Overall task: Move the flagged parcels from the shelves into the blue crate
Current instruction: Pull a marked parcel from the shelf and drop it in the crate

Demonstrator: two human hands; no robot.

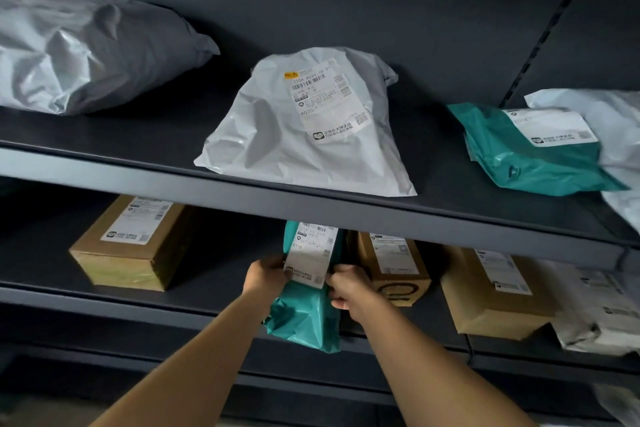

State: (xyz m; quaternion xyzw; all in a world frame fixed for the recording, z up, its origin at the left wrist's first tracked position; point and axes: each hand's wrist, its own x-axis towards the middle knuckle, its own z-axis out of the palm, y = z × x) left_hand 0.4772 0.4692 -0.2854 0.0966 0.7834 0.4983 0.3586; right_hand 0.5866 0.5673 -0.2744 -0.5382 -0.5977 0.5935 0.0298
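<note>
1. Teal plastic mailer bag with white label [304,308]: held at the lower dark shelf [194,298] edge, top hidden behind the upper shelf lip.
2. Left hand [265,276] and right hand [348,291]: each gripped one side of the bag.
3. Label print: illegible.

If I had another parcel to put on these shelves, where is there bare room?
Upper shelf: bare between the grey bag and the white labelled bag. Lower shelf: bare between the left cardboard box and the teal bag both hands hold. The right side of both shelves is crowded.
</note>
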